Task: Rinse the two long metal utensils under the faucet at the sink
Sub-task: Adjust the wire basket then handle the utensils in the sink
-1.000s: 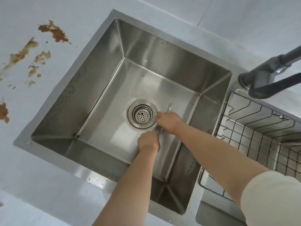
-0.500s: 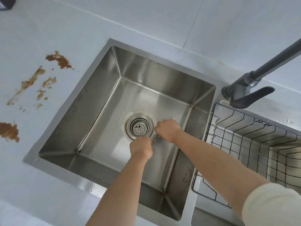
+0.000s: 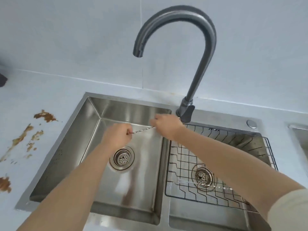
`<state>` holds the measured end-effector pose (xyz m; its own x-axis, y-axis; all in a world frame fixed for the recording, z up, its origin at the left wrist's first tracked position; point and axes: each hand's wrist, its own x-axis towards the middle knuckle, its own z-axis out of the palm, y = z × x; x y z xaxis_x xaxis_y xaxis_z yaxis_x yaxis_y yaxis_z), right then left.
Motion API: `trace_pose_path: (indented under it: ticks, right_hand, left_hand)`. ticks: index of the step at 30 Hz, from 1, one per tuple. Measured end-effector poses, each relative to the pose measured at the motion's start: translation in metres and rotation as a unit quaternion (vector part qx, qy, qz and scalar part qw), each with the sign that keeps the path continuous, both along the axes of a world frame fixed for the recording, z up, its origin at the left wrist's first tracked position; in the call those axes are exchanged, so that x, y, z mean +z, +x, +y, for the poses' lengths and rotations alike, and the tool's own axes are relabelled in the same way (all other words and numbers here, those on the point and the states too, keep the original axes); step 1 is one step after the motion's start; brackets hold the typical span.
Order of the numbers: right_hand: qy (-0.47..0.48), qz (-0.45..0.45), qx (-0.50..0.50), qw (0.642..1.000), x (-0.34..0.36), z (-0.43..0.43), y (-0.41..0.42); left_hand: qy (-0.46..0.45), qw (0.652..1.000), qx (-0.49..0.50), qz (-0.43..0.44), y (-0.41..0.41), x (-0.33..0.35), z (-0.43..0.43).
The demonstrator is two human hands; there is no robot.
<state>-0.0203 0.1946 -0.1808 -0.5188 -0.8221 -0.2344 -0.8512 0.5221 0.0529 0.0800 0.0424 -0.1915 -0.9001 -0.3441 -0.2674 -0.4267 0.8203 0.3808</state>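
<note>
We hold one twisted-shaft metal utensil (image 3: 143,130) level over the left sink basin (image 3: 80,139). Our left hand (image 3: 116,138) is curled round one end and our right hand (image 3: 166,125) grips the other, near the faucet (image 3: 205,47), which shows no running water. The second utensil (image 3: 221,187), a slim fork, lies on the wire rack (image 3: 183,155) in the right basin. We judge both light, stiff and slippery once wet, and the twisted shaft should give the surest hold.

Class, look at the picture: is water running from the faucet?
No: no stream falls from the faucet toward the utensil that the left hand and right hand hold between them.
</note>
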Motion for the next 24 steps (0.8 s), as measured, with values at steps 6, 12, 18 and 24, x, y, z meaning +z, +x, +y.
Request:
trace_pose_path:
  ticks: [6, 12, 18, 24]
  right_hand:
    - [-0.04, 0.029, -0.111, 0.993, 0.033, 0.101, -0.013]
    - [0.002, 0.003, -0.22, 0.975, 0.019, 0.204, 0.003]
    - [0.057, -0.073, -0.281, 0.955, -0.036, 0.258, 0.028]
    - [0.073, -0.109, -0.287, 0.949, -0.071, 0.266, 0.04]
  left_hand:
    - [-0.021, 0.988, -0.147, 0.049, -0.038, 0.035, 0.078]
    - [-0.004, 0.963, -0.268, 0.024, -0.057, 0.019, 0.174]
    - [-0.017, 0.945, -0.324, -0.033, -0.043, -0.037, 0.231]
    - [-0.054, 0.94, -0.33, -0.059, -0.03, -0.076, 0.249]
